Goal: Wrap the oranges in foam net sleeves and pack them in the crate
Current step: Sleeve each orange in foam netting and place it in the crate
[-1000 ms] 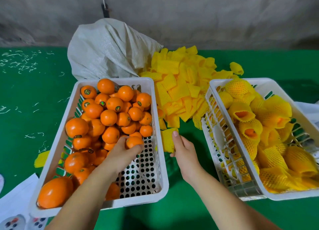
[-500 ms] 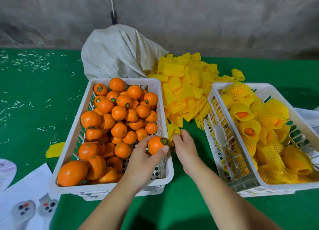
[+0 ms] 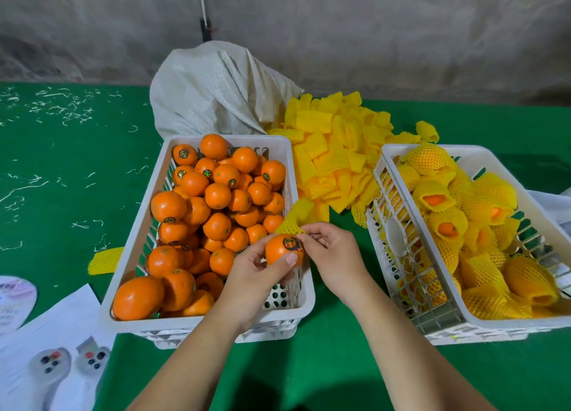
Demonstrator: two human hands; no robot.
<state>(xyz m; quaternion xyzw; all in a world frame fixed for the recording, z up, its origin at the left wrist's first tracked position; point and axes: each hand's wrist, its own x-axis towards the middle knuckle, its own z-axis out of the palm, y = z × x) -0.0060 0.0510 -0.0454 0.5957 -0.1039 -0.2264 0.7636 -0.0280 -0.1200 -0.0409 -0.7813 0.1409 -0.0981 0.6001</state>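
Green cloth covers the bench (image 3: 77, 169) in front of a rough grey wall, and we work above the near right corner of the left crate (image 3: 136, 225). Our left hand (image 3: 253, 274) has its fingers (image 3: 290, 258) curled round one orange (image 3: 279, 250), sticker turned up, held just over that crate's rim. Our right hand (image 3: 333, 256) pinches the gathered end of a yellow foam net sleeve (image 3: 295, 216) between thumb and fingertips, right against the top of the fruit. To do this step well, we judge the sleeve's mouth must be spread wide first, then drawn down evenly over the orange while the left hand turns it, so the net covers the fruit without bunching on one side; a firm but gentle hold should keep the skin unbruised. Counting now: two white crates, the left one heaped with bare oranges, some thirty or more showing, too piled to count exactly. The right crate (image 3: 401, 287) holds wrapped oranges (image 3: 441, 222), about fifteen visible, though overlap makes that rough. One loose heap of empty sleeves (image 3: 333, 154) lies between and behind the crates, spilling from one grey sack (image 3: 216, 92), and one stray sleeve (image 3: 105, 259) lies left of the left crate.
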